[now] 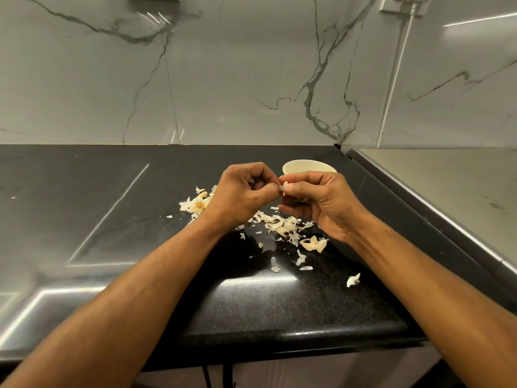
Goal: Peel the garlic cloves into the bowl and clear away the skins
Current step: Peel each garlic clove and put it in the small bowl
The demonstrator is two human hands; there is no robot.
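Over the black counter (pixel 293 306), I have both hands raised and meeting just in front of the bowl (pixel 303 166): my left hand (pixel 240 196) and my right hand (pixel 319 203) each curl their fingers and pinch a small pale clove (pixel 282 188) between the fingertips, only a sliver of it showing where the thumbs meet. The cream bowl stands near the counter's back edge, toward its right end, partly hidden behind my right hand; I cannot see what lies inside it. Papery skins (pixel 282 226) lie scattered on the counter beneath and between my wrists, with a denser clump (pixel 195 204) just left of my left hand and a stray flake (pixel 353 280) nearer the front edge on the right. A marble-veined wall (pixel 223 79) rises behind the counter, and a steel surface (pixel 447 186) adjoins its right edge.
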